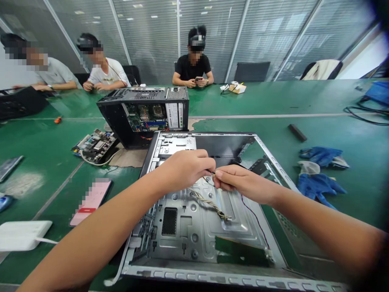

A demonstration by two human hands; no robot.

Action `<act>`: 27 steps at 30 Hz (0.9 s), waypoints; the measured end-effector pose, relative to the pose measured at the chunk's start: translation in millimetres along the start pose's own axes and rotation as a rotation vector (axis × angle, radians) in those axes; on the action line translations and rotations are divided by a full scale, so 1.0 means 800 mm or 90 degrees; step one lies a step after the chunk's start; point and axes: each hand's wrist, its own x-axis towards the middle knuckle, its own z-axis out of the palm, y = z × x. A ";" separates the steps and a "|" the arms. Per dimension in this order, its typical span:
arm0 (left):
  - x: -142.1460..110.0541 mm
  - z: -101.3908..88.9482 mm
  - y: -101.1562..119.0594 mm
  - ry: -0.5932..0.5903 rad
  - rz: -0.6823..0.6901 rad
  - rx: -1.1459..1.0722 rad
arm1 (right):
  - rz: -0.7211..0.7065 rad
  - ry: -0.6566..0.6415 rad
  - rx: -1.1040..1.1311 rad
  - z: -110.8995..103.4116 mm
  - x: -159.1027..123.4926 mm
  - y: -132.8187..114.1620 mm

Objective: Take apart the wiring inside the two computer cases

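Observation:
An open computer case (170, 280) lies flat in front of me, its bare metal tray facing up. My left hand (185, 166) and my right hand (240, 182) meet above its middle, both pinched on the end of a thin wire (212, 173). A twisted bundle of cable (209, 202) runs from under my hands down across the tray. A thin dark wire (253, 215) trails to the right along the tray.
A second open case (144, 111) with a motherboard stands behind, a loose circuit board (95, 146) left of it. A phone (91, 200) and a white box (22, 235) lie at left. Blue gloves (319, 178) lie at right. Three people sit at the far side of the green table (304, 105).

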 end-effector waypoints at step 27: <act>-0.001 -0.002 0.004 0.118 0.007 0.047 | -0.008 -0.056 0.271 0.001 -0.002 -0.006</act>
